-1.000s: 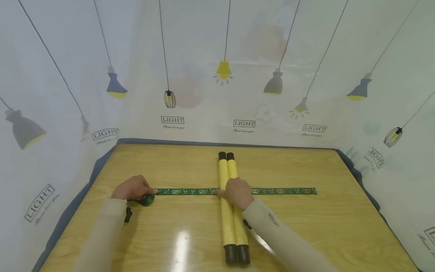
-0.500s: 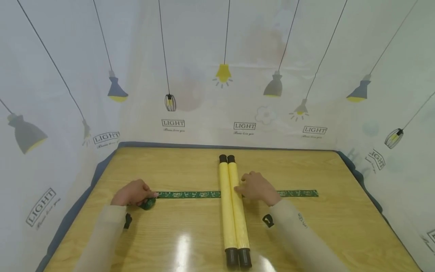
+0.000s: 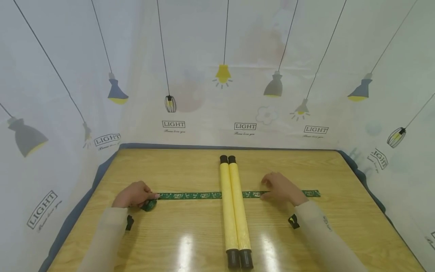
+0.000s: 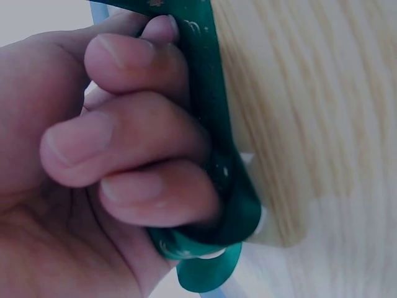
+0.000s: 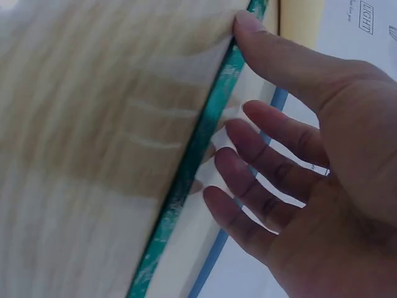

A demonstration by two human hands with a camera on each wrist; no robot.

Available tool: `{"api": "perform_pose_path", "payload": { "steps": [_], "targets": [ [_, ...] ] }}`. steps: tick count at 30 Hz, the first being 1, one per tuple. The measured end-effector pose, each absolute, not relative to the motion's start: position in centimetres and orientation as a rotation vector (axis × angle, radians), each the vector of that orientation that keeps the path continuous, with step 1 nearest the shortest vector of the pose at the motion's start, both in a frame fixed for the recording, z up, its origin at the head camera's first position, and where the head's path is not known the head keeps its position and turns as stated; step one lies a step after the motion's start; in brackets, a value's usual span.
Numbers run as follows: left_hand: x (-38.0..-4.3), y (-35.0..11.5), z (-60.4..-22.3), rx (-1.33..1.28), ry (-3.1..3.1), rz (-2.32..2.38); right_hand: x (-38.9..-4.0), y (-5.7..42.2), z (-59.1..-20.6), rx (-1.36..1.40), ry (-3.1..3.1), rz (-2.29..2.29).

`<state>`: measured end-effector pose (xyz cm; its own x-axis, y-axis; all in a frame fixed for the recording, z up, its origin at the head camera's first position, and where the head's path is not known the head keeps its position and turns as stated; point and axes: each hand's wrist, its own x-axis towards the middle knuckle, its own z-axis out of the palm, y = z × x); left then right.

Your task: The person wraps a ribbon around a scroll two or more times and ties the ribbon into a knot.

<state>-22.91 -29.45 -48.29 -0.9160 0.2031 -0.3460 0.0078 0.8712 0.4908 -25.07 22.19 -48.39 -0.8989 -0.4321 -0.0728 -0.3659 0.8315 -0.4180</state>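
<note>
A green printed ribbon (image 3: 190, 195) lies straight across the wooden table. Its left end is pinched in my left hand (image 3: 134, 193), and in the left wrist view the slack (image 4: 214, 155) loops around the curled fingers (image 4: 130, 133). Two yellow rods with black end caps, a left rod (image 3: 228, 211) and a right rod (image 3: 240, 211), lie side by side over the ribbon's middle. My right hand (image 3: 283, 189) is over the ribbon to the right of the rods, fingers spread and relaxed. Its thumb (image 5: 273, 49) is at the ribbon's edge; whether they touch, I cannot tell.
White cloth printed with hanging lamps (image 3: 223, 73) surrounds the table (image 3: 183, 166) at the back and both sides. A dark blue edge (image 3: 190, 146) runs along the table's rim. The black end caps (image 3: 239, 258) of the rods point toward the front.
My right hand has let go of the yellow rods and moved right along the ribbon. The left hand keeps its pinch in about the same place. The rods stay on the ribbon.
</note>
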Motion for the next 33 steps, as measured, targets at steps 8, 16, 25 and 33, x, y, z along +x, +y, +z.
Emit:
{"api": "perform_pose_path", "payload": {
  "steps": [8,16,25,33],
  "targets": [
    [-22.7,-29.5,-48.5,0.093,2.623,0.727,-24.6,22.6,-48.4,-0.627,2.744,-0.705],
    [-22.4,-29.8,-49.0,0.141,2.663,0.756,-24.7,23.2,-48.3,-0.637,2.685,-0.673],
    [-22.3,-30.2,-48.6,0.281,2.661,0.824,-25.1,25.0,-47.7,-0.63,2.561,-0.766],
    [-22.7,-31.7,-48.3,0.597,2.591,0.845,-25.3,27.2,-47.6,-0.521,2.582,-0.91]
  ]
}}
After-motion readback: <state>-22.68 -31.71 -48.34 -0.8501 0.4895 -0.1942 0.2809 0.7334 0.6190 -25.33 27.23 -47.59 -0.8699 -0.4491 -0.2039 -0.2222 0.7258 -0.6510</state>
